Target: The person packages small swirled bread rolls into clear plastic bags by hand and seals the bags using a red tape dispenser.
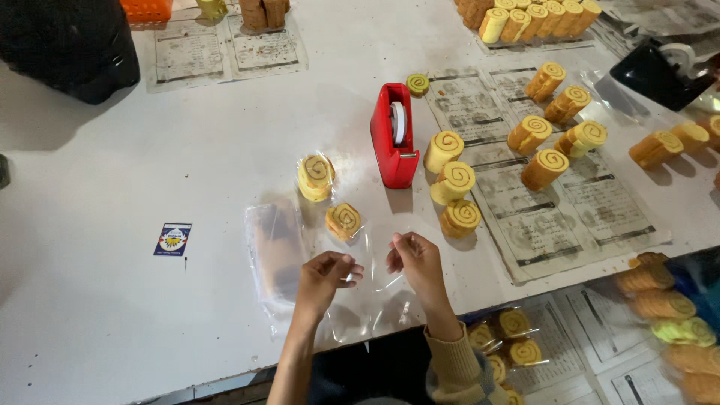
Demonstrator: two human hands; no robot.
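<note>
My left hand (324, 275) and my right hand (415, 260) pinch the two sides of a clear plastic wrapper (373, 281) just above the white table (112, 300) near its front edge. A swirl roll slice (343, 220) lies on its side just beyond the wrapper, between my hands. Another roll slice (316, 177), wrapped in clear film, lies a little farther back. A red tape dispenser (394, 136) stands upright behind them.
A stack of clear wrappers (274, 255) lies left of my left hand. Three unwrapped rolls (452, 182) stand right of the dispenser, with more rolls (555, 127) on printed paper sheets beyond. Wrapped rolls (514, 337) sit below the table edge. A black object (67, 41) occupies the far left corner.
</note>
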